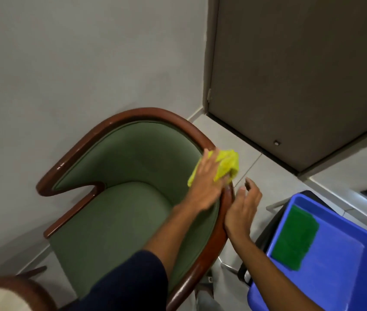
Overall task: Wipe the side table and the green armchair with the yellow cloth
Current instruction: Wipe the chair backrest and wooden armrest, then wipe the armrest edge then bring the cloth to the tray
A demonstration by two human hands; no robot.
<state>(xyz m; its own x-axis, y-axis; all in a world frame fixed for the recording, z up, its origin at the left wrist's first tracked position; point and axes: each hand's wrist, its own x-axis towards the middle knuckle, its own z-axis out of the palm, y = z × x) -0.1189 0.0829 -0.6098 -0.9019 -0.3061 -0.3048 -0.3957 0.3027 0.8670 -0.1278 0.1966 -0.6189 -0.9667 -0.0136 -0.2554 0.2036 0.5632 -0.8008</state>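
At centre frame, my left hand is pressing the yellow cloth flat against the brown wooden rim of the green armchair, fingers spread over the bunched fabric at the chair's right-hand arm. Just right of it, my right hand is hovering beside the rim, fingers loosely apart and gripping nothing. At lower right, a blue tub is holding a green pad. At lower left, the corner of the side table is showing. At upper right, a grey door is standing above the tiled floor.
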